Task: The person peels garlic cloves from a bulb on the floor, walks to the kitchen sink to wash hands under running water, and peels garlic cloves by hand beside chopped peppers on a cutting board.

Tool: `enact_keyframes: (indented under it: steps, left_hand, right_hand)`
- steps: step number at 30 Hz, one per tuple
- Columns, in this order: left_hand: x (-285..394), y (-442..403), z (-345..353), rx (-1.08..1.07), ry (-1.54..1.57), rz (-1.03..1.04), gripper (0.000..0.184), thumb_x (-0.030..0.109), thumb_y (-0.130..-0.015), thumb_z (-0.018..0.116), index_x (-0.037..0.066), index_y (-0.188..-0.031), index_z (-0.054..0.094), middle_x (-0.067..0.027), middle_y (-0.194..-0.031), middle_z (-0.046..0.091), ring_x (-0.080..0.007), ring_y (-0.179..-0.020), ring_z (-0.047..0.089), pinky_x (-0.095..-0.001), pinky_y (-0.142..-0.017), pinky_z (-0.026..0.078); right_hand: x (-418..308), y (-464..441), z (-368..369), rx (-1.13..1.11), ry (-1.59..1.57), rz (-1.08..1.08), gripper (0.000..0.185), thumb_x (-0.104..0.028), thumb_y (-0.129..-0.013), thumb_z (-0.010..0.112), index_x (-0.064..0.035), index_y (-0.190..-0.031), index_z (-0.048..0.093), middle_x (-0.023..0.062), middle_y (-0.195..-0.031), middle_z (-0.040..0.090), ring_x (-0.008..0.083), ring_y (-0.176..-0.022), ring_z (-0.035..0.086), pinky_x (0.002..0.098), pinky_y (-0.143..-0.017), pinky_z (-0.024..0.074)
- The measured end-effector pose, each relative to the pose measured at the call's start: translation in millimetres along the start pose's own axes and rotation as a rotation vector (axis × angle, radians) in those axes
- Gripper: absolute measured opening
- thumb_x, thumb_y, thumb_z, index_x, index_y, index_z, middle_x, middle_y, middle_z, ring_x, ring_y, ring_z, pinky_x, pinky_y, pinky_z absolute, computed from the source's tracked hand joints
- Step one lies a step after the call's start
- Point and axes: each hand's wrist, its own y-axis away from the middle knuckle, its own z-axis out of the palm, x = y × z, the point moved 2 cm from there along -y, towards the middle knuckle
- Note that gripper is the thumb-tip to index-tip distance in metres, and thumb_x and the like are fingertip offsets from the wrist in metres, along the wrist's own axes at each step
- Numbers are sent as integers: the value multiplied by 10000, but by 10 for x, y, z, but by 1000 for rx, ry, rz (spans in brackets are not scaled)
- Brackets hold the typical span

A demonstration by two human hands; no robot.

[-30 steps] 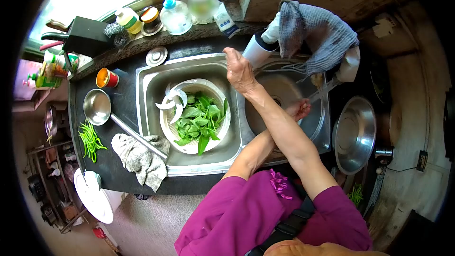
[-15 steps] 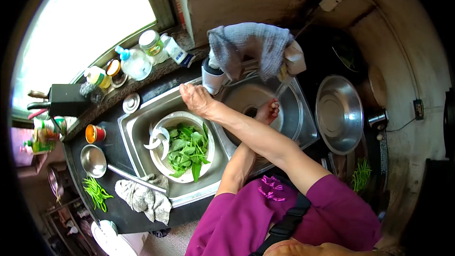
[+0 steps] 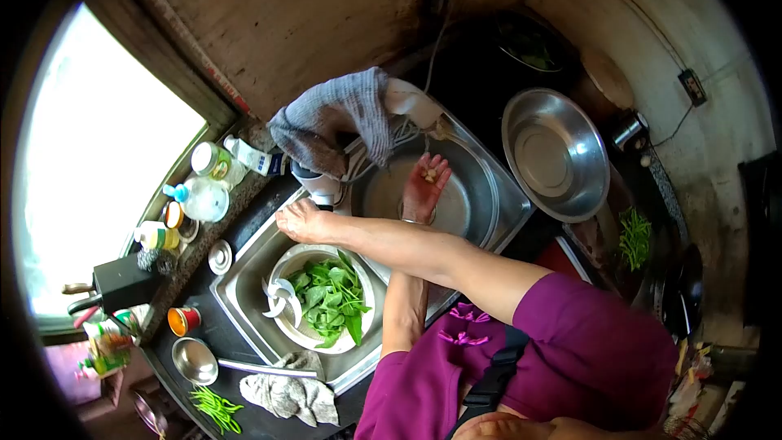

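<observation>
My arms are crossed over the double sink. My left hand [image 3: 425, 187] is palm up with fingers extended in the right basin [image 3: 464, 212], cradling small pale pieces that look like peeled garlic cloves [image 3: 430, 173]. It lies below the cloth-draped tap's white end [image 3: 413, 103]. My right hand [image 3: 300, 221] is closed beside the white tap body [image 3: 319, 183] at the sink's back rim; what its fingers grip is hidden. In the left basin [image 3: 244, 297], a cream colander [image 3: 281, 263] holds green leaves [image 3: 330, 297] and a white curved-armed piece [image 3: 282, 297].
A large steel bowl [image 3: 556, 155] stands right of the sink. Left are a ladle [image 3: 195, 361], green beans or peppers [image 3: 216, 410], a grey rag [image 3: 291, 397] and an orange-filled tub [image 3: 184, 321]. Bottles [image 3: 201, 200] line the window ledge; a dark knife block [image 3: 126, 283] stands beside them.
The view has swung, shifting the sink's back leftward. My left hand's fingers have uncurled, exposing the pale pieces. My right hand stays beside the tap body.
</observation>
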Motion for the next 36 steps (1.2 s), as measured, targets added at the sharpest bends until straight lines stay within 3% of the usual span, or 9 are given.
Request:
enact_keyframes:
  steps: [4, 7, 10, 15, 18, 20, 30, 31, 36]
  left_hand:
    - [-22, 24, 64, 124, -174, 48, 280, 144, -858, 503, 44, -1120, 511, -143, -1092, 548, -279, -1070, 492, -386, -950, 377]
    - [-1, 107, 53, 174, -213, 104, 215, 89, -842, 525, 26, -1048, 511, -95, -941, 570, -213, -908, 556, -330, -853, 459]
    - [5, 72, -127, 250, -7, -115, 167, 155, -858, 527, 38, -977, 534, -24, -728, 532, -99, -577, 469, -207, -478, 414]
    - [-54, 157, -168, -67, -193, -248, 203, 239, -883, 479, 62, -948, 554, -11, -674, 514, -75, -564, 436, -184, -445, 334]
    - [-40, 214, -328, -151, -223, -373, 217, 244, -885, 458, 60, -947, 557, -3, -663, 493, -82, -572, 440, -196, -464, 356]
    - [-203, 432, -342, 88, -413, -105, 225, 226, -881, 465, 51, -983, 562, 5, -659, 501, -89, -544, 435, -193, -478, 367]
    - [-302, 695, -268, 365, -909, -241, 106, 133, -862, 519, 38, -864, 567, -16, -673, 551, -85, -578, 486, -177, -519, 418]
    - [-277, 688, -311, 373, -932, -233, 110, 139, -865, 514, 46, -837, 566, -16, -671, 551, -84, -579, 487, -174, -513, 416]
    - [-353, 873, -43, 428, -1022, -142, 116, 162, -865, 519, 58, -829, 553, -22, -701, 567, -79, -581, 495, -161, -499, 400]
  right_hand:
    - [114, 106, 122, 287, -96, -124, 245, -198, -861, 325, -12, -907, 477, 169, -780, 579, 308, -714, 588, 447, -576, 447]
    - [314, -45, 365, 121, -350, -141, 233, -227, -873, 329, -49, -837, 476, 152, -675, 540, 305, -596, 549, 450, -529, 397]
    - [349, 160, 288, 373, -150, -308, 312, -177, -818, 438, -18, -1085, 456, 157, -888, 468, 254, -755, 513, 407, -630, 408]
    - [313, 971, -220, 361, -173, -318, 390, -133, -865, 371, -44, -1245, 371, 243, -1179, 434, 361, -1145, 399, 400, -970, 350]
    - [465, 1705, -270, 445, -229, -245, 335, -76, -771, 483, -18, -1101, 463, 187, -1024, 485, 314, -995, 479, 388, -825, 420]
    - [569, 2309, -333, 555, -332, -182, 286, -55, -739, 535, 12, -1017, 525, 150, -946, 520, 280, -901, 528, 383, -752, 462]
    - [782, 5855, -328, 816, -9, 1112, 234, -20, -765, 503, -5, -992, 555, 130, -887, 535, 247, -747, 539, 376, -645, 481]
    - [798, 6120, -412, 671, -57, 1328, 318, -71, -789, 533, -54, -1106, 532, 180, -1149, 510, 322, -1096, 467, 419, -908, 418]
    - [1083, 6875, -432, 531, 185, 1559, 309, -70, -796, 490, 42, -1084, 501, 188, -1155, 446, 316, -1053, 421, 459, -939, 338]
